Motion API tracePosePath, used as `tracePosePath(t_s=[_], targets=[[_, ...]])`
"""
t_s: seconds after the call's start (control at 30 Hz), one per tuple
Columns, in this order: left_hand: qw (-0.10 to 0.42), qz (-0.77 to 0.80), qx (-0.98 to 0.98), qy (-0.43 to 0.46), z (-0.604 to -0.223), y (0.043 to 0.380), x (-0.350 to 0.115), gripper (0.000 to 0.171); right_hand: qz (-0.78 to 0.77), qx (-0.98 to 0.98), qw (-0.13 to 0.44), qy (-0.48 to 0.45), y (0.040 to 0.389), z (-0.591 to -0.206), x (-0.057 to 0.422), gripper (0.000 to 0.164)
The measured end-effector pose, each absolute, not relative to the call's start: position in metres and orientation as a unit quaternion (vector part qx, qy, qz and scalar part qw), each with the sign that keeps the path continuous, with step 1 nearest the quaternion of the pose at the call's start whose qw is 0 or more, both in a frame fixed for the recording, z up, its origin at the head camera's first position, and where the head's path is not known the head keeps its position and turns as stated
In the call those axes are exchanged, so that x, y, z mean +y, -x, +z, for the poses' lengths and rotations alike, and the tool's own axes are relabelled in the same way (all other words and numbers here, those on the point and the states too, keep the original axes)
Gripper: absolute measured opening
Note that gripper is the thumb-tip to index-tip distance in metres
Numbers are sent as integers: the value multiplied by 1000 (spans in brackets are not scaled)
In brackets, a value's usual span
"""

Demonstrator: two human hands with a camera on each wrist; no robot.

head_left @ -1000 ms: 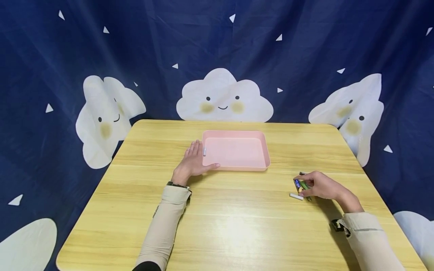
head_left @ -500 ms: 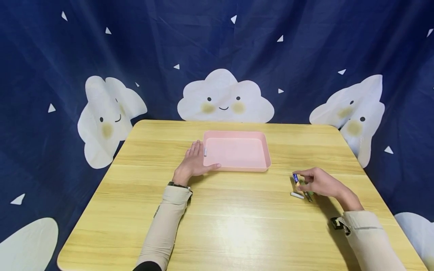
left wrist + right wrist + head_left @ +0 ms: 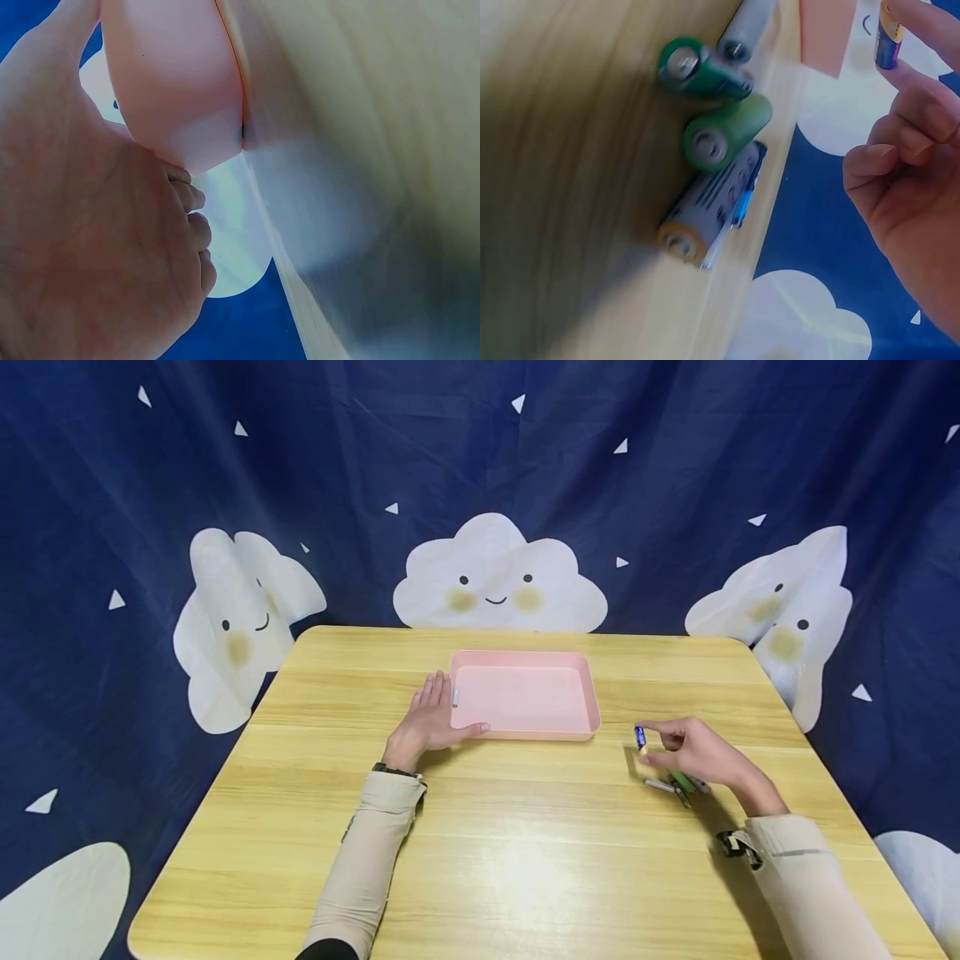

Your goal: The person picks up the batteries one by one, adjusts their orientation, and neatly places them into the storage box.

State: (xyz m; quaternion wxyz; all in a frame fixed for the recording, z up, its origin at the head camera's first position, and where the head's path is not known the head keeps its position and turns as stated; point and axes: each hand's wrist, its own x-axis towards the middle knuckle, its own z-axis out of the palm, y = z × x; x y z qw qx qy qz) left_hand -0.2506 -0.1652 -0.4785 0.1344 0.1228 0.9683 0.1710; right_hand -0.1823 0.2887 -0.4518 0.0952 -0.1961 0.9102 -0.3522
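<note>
My right hand (image 3: pixel 701 752) pinches a small blue and yellow battery (image 3: pixel 641 737) between thumb and finger, held up over the table. In the right wrist view the same battery (image 3: pixel 889 37) stands nearly on end at the fingertips, the other fingers curled. Below that hand several batteries lie in a loose group: a light green one (image 3: pixel 727 133), a dark green one (image 3: pixel 705 69), a grey one with an orange end (image 3: pixel 712 202) and a silver one (image 3: pixel 748 30). My left hand (image 3: pixel 429 718) rests against the pink tray (image 3: pixel 525 697), fingers straight along its left side, thumb over the front rim.
Inside the tray, a silver battery (image 3: pixel 455 697) lies along the left wall. The wooden table (image 3: pixel 525 827) reaches back to a dark blue curtain (image 3: pixel 337 460) with white clouds.
My right hand has lifted the blue and yellow battery out of the group and carried it up and left towards the tray. The left hand stays in place.
</note>
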Motion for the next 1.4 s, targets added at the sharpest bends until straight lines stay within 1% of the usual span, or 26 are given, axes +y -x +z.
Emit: tracePosePath(t_s=[0.13,0.4,0.7,0.87,1.03,1.4], targets=[[125,170,969,-126,-474,247,-165,127,-366,907,81,195,185,-448,282,57],[125,178,968,-126,-474,244,-166,126,-416,886,67,193,196,-445,266,56],[133,181,967,-124,-475,244,-165,126,-461,865,74,184,208,-445,248,60],[140,170,968,-122,-479,249,-165,125,-481,852,68,194,217,-445,238,55],[133,181,966,-126,-478,249,-166,127,-505,836,72,201,224,-442,224,55],[136,171,968,-123,-480,251,-165,128,-555,806,82,188,240,-442,188,56]])
